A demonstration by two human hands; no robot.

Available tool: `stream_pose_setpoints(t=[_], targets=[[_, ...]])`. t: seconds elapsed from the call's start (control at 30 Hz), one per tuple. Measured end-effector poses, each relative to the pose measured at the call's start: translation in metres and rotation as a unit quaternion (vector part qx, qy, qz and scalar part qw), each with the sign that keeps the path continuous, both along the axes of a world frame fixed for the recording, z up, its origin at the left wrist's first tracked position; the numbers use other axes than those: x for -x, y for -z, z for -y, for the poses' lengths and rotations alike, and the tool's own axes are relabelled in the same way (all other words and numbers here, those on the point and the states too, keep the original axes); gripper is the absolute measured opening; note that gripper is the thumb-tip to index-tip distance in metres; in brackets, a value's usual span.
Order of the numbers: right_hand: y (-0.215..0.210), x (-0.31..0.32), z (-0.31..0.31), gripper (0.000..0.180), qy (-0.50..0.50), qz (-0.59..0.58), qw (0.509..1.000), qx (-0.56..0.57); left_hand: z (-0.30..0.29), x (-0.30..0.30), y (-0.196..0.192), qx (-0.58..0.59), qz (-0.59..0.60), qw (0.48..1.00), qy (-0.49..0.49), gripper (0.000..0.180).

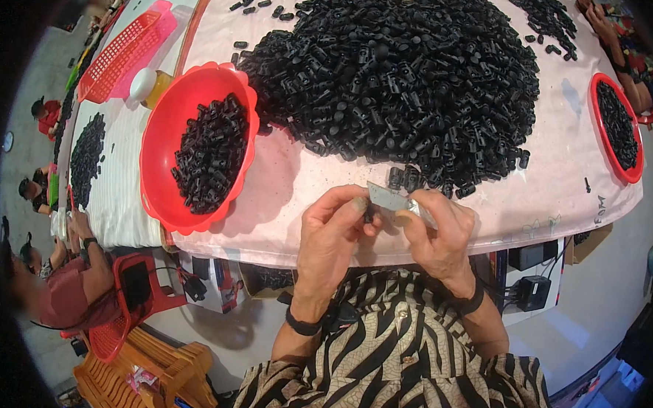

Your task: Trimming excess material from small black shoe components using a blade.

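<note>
My left hand (320, 240) is closed in a pinch on a small black plastic part (370, 211), mostly hidden by the fingers. A flat grey blade (387, 197) sticks out of my closed right hand (443, 236), its grip end wrapped in something shiny. The blade's free end lies close to the left fingertips; whether it touches the part I cannot tell. Just beyond both hands spreads a big pile of black plastic cord locks (400, 75). To the left, a red scalloped bowl (160, 143) holds a heap of the same pieces.
A yellow jar with a white lid (149, 87) and a red slotted basket (120, 60) stand at the left. On the right is a red-rimmed tray (637, 174) of black pieces. Another person (71, 290) sits at the left. The pink-covered table's near edge (279, 257) runs beneath my hands.
</note>
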State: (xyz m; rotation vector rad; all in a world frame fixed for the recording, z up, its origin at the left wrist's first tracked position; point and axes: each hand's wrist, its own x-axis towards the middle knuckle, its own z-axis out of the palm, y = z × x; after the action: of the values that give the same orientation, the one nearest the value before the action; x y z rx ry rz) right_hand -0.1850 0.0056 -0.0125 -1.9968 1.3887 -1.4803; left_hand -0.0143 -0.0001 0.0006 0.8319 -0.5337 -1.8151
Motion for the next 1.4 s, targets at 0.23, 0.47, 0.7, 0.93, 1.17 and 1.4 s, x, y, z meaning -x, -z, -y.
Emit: stream_pose_setpoints(t=[0.23, 0.47, 0.7, 0.93, 1.17, 1.4], targets=[[0.0, 0.0011, 0.0, 0.022, -0.003, 0.008, 1.0, 0.002, -0.0001, 0.0006, 0.0013, -0.004, 0.036, 0.999, 0.014, 0.02], [0.0017, 0.0004, -0.0005, 0.023, -0.008, 0.005, 1.0, -0.002, -0.0006, 0.0008, 0.0026, 0.017, 0.038, 0.999, 0.006, 0.021], [-0.0048, 0.003, -0.0005, 0.026, -0.069, -0.006, 0.997, -0.027, 0.0011, -0.0067, 0.0028, 0.007, -0.014, 0.999, 0.028, 0.022], [0.0, 0.001, -0.0012, 0.029, -0.075, -0.029, 0.997, -0.009, -0.0009, -0.0064, 0.003, 0.013, -0.014, 0.999, 0.036, 0.026], [0.0006, -0.0005, -0.001, 0.028, -0.071, -0.033, 0.997, -0.012, -0.0019, -0.006, 0.0017, -0.004, -0.011, 0.999, 0.04, 0.025], [-0.0008, 0.0002, 0.0005, 0.025, -0.071, -0.048, 0.996, -0.015, -0.0009, -0.0049, 0.0031, 0.005, -0.002, 0.999, 0.035, 0.024]])
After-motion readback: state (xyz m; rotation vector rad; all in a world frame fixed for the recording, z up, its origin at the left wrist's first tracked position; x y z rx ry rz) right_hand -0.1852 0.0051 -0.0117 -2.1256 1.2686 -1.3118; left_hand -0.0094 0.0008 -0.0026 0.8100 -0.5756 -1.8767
